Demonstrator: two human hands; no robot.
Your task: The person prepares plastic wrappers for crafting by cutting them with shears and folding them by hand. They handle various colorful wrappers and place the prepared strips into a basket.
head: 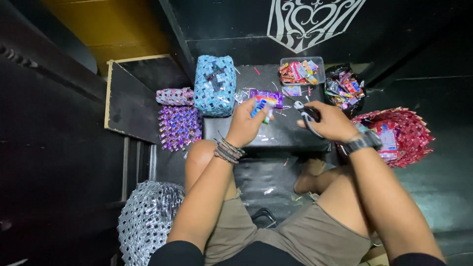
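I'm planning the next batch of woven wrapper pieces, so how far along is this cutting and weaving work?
Done, it seems: a blue woven box, a purple woven mat, a silver woven piece and a red one. In hand: the left hand holds a colourful wrapper, the right hand scissors. Left: loose wrappers in the clear tray and the bag.

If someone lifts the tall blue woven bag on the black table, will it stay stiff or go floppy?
The tall blue woven bag stands upright unsupported, so it probably keeps its shape. It seems woven from folded wrappers, so likely light for its size. Its glossy surface may be slightly slippery.
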